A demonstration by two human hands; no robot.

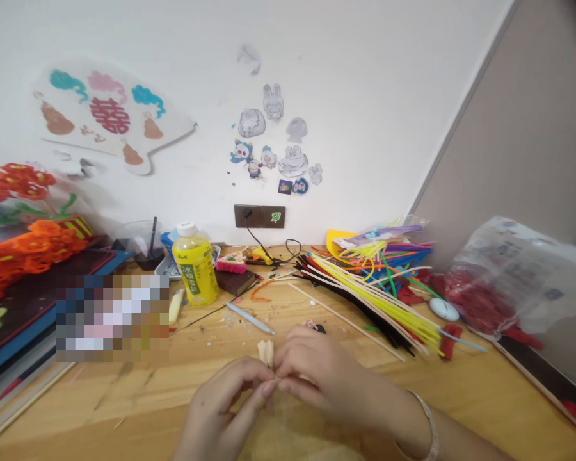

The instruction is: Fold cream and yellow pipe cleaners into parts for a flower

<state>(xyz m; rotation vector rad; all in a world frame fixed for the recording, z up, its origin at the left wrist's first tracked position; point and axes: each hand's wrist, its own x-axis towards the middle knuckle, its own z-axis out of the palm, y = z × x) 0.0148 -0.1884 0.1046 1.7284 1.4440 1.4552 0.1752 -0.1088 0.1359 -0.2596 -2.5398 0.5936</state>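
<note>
A small cream bundle of folded pipe cleaner stands up from between my fingertips, above the front middle of the table. My left hand pinches its lower end between thumb and forefinger. From the right, my right hand meets it, thumb and fingers closed at the same spot. The fingers hide the bundle's base. Just beyond my hands lies a grey pen-like stick. A single cream pipe cleaner lies on the wood behind my right hand, and a small dark object shows partly past its knuckles.
Many coloured pipe cleaners are heaped at the back right, near a white mouse and a plastic bag with red contents. A yellow bottle stands back left. Orange pipe-cleaner flowers fill the left side of the wooden table.
</note>
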